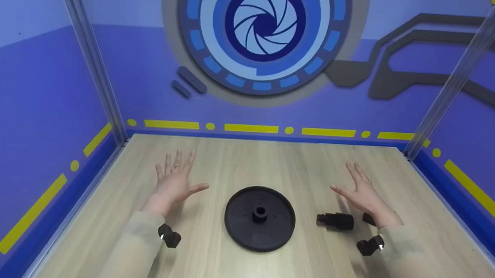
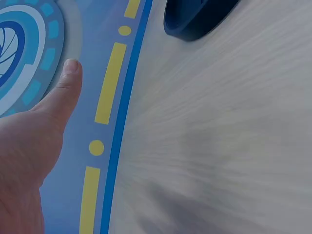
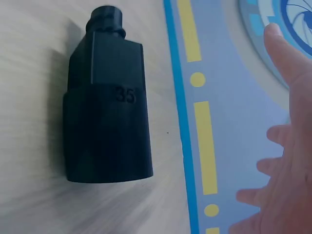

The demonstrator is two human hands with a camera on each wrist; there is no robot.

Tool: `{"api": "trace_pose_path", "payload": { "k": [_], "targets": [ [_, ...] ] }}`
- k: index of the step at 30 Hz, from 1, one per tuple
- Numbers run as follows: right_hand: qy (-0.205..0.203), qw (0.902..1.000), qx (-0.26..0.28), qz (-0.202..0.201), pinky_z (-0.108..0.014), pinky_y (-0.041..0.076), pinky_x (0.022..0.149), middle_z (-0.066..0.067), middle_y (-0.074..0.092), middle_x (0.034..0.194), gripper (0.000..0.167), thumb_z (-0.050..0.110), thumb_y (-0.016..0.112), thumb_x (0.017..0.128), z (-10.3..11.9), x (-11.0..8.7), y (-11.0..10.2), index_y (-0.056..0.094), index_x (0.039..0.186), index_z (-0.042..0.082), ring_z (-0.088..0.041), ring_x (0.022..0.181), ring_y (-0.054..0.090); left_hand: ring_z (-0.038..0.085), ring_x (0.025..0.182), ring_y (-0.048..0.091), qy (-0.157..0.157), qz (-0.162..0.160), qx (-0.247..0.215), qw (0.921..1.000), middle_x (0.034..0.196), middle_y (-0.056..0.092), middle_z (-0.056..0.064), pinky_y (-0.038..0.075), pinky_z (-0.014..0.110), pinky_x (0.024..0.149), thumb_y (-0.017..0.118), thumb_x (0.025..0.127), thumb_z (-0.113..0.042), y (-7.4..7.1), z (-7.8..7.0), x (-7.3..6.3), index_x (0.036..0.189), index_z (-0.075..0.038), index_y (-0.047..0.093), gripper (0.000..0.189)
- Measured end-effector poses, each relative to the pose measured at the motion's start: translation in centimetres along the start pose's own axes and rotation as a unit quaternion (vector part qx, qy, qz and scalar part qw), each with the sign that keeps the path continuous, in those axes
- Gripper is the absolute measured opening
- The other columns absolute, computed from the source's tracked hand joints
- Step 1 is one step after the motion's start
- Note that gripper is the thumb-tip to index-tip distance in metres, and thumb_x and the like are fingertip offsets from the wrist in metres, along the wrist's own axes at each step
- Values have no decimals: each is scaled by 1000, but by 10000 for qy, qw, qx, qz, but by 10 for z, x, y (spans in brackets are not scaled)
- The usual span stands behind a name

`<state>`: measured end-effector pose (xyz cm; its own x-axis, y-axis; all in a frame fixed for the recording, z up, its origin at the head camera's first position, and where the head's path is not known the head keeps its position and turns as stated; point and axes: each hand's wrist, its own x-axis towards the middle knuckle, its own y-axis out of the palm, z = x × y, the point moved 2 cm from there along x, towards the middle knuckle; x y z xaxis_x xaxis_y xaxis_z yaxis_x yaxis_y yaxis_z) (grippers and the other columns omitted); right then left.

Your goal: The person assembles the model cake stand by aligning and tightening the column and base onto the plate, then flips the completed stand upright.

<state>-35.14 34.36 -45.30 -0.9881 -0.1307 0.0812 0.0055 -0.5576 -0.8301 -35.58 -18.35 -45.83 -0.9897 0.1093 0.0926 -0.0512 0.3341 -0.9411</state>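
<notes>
A round black disc [image 1: 238,227] with a raised rim and a hollow central post lies in the middle of the table; only its edge shows in the left wrist view. To its left, my left hand [image 1: 174,187] is held over the table with fingers spread, holding nothing. My right hand [image 1: 362,196] is likewise spread on the other side, nearest to a stepped black plastic piece [image 1: 337,221] lying on its side. In the right wrist view this piece [image 3: 109,131] bears the number 35 and narrows to a ridged neck. Another small black part [image 1: 369,218] is mostly hidden behind my right wrist.
The wooden tabletop [image 1: 207,264] is enclosed by blue printed panels at the back [image 1: 140,82] and both sides. Metal posts stand at the two back corners, the left post [image 1: 95,59] and the right post [image 1: 454,82]. Small black cameras sit on both wrists.
</notes>
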Motion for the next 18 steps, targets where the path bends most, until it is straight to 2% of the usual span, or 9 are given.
{"api": "trace_pose_path", "payload": {
  "k": [7, 12, 15, 18],
  "targets": [
    [-202, 9967, 780, -52, -78, 23, 118, -26, 10, 171, 86, 44, 64, 101, -5, -19, 8, 20, 164, 7, -56, 154, 17, 48, 158, -16, 44, 78, -439, 9990, 173, -9, 20, -11, 75, 123, 62, 84, -79, 13, -13, -6, 167, -26, 0, 117],
    [-307, 9868, 1582, -134, -74, 37, 113, -21, 31, 167, 71, 31, 69, 100, -14, -35, 17, 37, 160, 10, -50, 149, 36, 47, 159, -10, 147, 70, -636, 9978, 173, -3, 19, -6, 74, 125, 62, 85, -78, 28, -23, -12, 167, -26, 4, 113],
    [-282, 9827, 1828, -135, -60, 46, 114, -17, 43, 162, 65, 26, 73, 97, -21, -41, 24, 47, 154, 12, -43, 146, 45, 46, 159, -8, 189, 36, -785, 9967, 173, 1, 19, -3, 72, 126, 63, 86, -76, 36, -29, -17, 167, -25, 8, 111],
    [-258, 9805, 1948, -44, -36, 51, 110, -14, 50, 158, 64, 24, 77, 93, -28, -46, 30, 52, 151, 12, -37, 142, 51, 46, 160, -6, 239, 16, -1001, 9947, 174, 4, 19, -1, 71, 127, 65, 87, -72, 44, -36, -23, 167, -26, 10, 108]
  ]
}}
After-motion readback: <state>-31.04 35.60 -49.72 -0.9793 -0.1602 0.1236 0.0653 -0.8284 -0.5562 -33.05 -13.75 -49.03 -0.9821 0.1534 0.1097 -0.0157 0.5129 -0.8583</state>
